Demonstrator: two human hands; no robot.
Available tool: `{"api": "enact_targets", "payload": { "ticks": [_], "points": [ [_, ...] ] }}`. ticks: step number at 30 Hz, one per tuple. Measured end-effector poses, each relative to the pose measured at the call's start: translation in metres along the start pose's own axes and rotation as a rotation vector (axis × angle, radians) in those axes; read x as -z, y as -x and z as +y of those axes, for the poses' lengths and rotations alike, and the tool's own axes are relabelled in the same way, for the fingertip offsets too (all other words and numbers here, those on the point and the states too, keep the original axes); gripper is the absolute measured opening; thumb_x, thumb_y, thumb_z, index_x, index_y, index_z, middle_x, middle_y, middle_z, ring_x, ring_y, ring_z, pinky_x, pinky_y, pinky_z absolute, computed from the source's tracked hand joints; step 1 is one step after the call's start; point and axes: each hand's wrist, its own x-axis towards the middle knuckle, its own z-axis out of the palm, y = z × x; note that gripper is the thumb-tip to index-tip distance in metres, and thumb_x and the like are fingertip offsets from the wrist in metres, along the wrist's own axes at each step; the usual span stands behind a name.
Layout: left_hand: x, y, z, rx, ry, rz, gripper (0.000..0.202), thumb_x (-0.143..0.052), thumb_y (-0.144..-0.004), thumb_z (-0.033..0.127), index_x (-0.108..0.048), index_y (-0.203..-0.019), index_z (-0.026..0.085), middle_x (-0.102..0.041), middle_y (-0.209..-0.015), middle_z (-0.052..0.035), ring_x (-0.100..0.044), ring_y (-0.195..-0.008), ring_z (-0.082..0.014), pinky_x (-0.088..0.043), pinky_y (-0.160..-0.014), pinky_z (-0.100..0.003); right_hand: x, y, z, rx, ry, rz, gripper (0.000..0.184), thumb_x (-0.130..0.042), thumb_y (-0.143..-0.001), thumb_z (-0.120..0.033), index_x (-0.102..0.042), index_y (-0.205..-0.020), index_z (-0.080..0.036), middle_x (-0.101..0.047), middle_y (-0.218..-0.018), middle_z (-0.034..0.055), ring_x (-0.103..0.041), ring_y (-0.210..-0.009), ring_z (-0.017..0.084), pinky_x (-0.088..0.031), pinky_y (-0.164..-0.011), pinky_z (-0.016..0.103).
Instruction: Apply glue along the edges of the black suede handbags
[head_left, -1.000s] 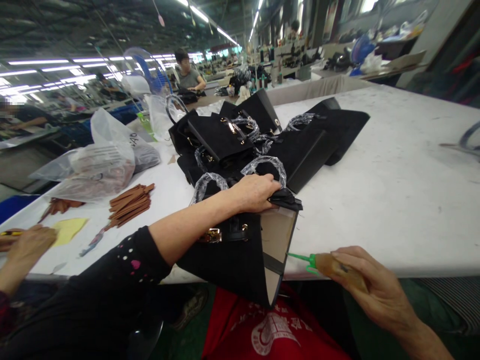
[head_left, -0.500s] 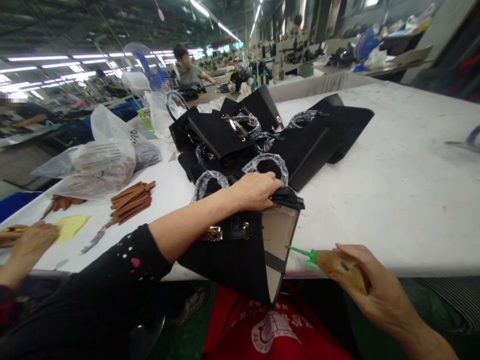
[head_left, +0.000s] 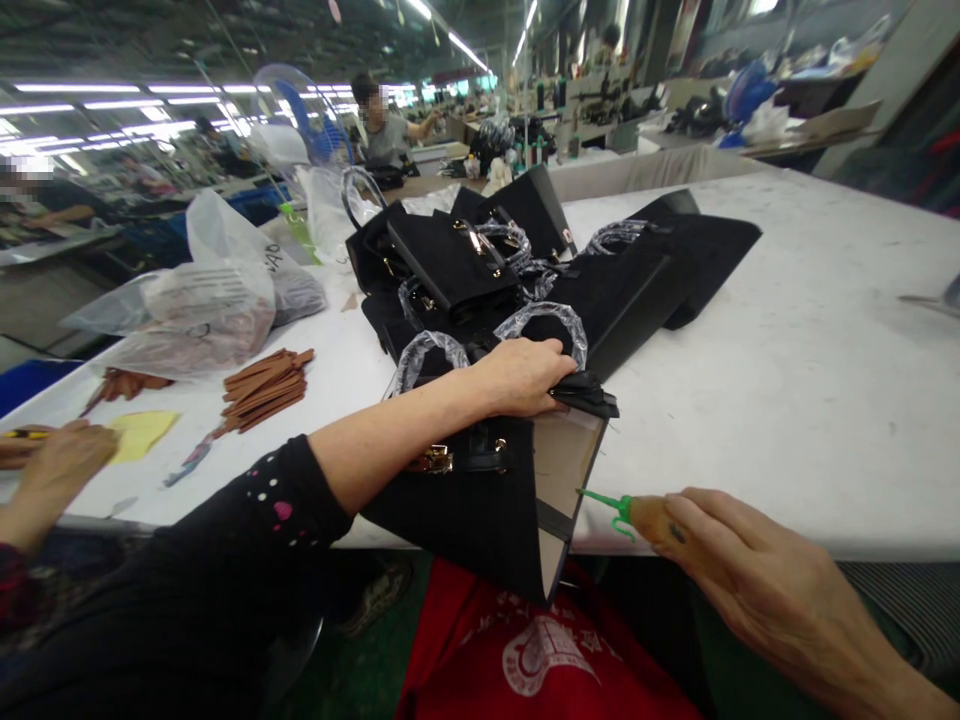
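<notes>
While the L hand [head_left: 523, 378] clasps the black bag [head_left: 472, 515] mid-frame, the R hand [head_left: 750, 560], lower rt, wraps a squeeze bottle [head_left: 649, 520]; bag's side [head_left: 556, 470] gapes, prob. unfinished.

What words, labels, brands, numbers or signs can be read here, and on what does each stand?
"AD", handwritten on the rear plastic bag; any letter before it is unclear.
Front plastic bag: printed lines, too blurred to read.
Red cloth: white characters and emblem, too blurred to read.
Bottle: dark mark, too blurred to identify.
</notes>
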Motion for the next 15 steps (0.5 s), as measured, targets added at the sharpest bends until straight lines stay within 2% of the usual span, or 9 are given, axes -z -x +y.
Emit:
{"api": "enact_targets", "payload": {
  "ticks": [5, 10, 13, 15],
  "points": [
    [-0.003, 0.001, -0.001, -0.012, 0.021, 0.030, 0.032, -0.057, -0.091, 0.046, -0.065, -0.107, 0.019, -0.064, -0.107, -0.0080, -0.069, -0.086, -0.0274, -0.046, -0.063, -0.035, 0.001, -0.007, -0.005, 0.066, -0.025, 0.107, 0.021, -0.043, -0.108, -0.026, -0.056, -0.123, -0.018, -0.064, -0.106, 0.0096, -0.065, -0.088, 0.019, -0.049, -0.077, 0.027],
    [-0.005, 0.002, -0.003, -0.013, 0.031, 0.054, 0.032, -0.056, -0.091, 0.046, -0.064, -0.107, 0.019, -0.065, -0.106, -0.0081, -0.069, -0.086, -0.0269, -0.045, -0.062, -0.035, -0.007, 0.002, -0.005, 0.095, -0.143, 0.036, 0.021, -0.046, -0.106, -0.023, -0.056, -0.123, -0.017, -0.063, -0.104, 0.0108, -0.065, -0.085, 0.018, -0.052, -0.072, 0.024],
    [-0.005, 0.002, -0.003, -0.013, 0.038, 0.056, 0.033, -0.055, -0.091, 0.047, -0.064, -0.107, 0.019, -0.065, -0.105, -0.0084, -0.069, -0.085, -0.0264, -0.043, -0.061, -0.035, -0.010, 0.007, -0.003, 0.061, -0.123, 0.122, 0.024, -0.048, -0.105, -0.022, -0.055, -0.127, -0.017, -0.063, -0.109, 0.0128, -0.066, -0.091, 0.020, -0.053, -0.077, 0.025],
    [-0.004, 0.003, -0.003, -0.012, 0.038, 0.057, 0.032, -0.056, -0.091, 0.046, -0.064, -0.106, 0.019, -0.065, -0.105, -0.0082, -0.069, -0.085, -0.0256, -0.043, -0.061, -0.034, -0.011, 0.008, -0.003, 0.029, -0.162, 0.107, 0.023, -0.048, -0.105, -0.025, -0.054, -0.127, -0.018, -0.063, -0.108, 0.0125, -0.066, -0.088, 0.019, -0.054, -0.073, 0.024]
  ]
}}
